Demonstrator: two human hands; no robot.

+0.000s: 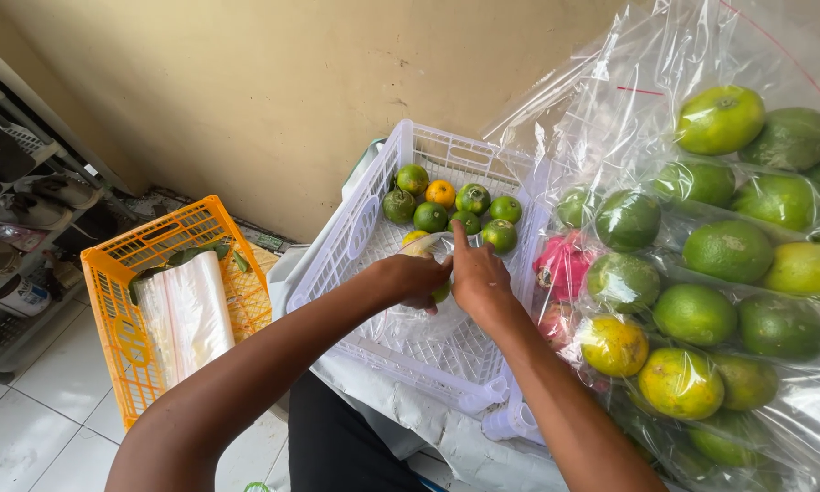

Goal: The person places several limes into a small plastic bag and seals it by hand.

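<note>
Plastic bag (419,321) is sitting inside the white crate (373,228), mouth up, both hands working at its top. Left hand (414,278) is curling closed around the film with a green citrus fruit (441,292) showing just under its fingers. Right hand (478,278) is pinching the bag's upper edge, index finger pointing up. Film is looking thin, limp and slick, so it's likely crumpling and slipping unless pinched at the rim; probably tearing if pulled hard. Fruit inside is looking round, firm, moderately heavy, so it's likely rolling and sagging the bag; supporting from below seems safer than hanging it by the rim. Loose green and orange fruit (446,211) is lying at the crate's far end. Filled bags of fruit (711,273) are stacking up on the right. Orange crate (132,273) on the tiled floor is holding a roll of clear bags (186,314).
</note>
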